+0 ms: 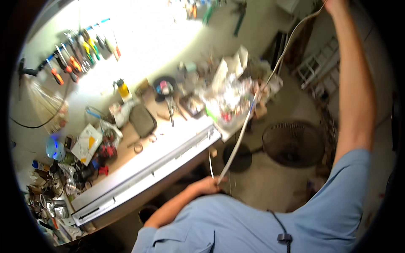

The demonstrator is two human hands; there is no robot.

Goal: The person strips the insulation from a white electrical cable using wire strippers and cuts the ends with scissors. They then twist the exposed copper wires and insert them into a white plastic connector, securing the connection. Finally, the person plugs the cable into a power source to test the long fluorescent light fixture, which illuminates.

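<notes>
A long white cable (241,137) runs up from my left hand (207,185), which is closed round its lower part in front of my body. A short white length (211,165) also hangs beside that hand. My right arm is raised high, and my right hand (334,6) grips the cable's upper part at the top right edge, where the picture cuts off part of the hand. Between the two hands the cable is stretched with a slight bend. To the left, a long white metal light fixture (145,173) lies along the front edge of the workbench (126,155).
Tools (69,59) hang on the wall. A dark pouch (142,120), a black round tray (164,87) and plastic bags (231,95) crowd the bench. A black standing fan (293,144) is on the floor at right, with a white ladder (317,63) behind it.
</notes>
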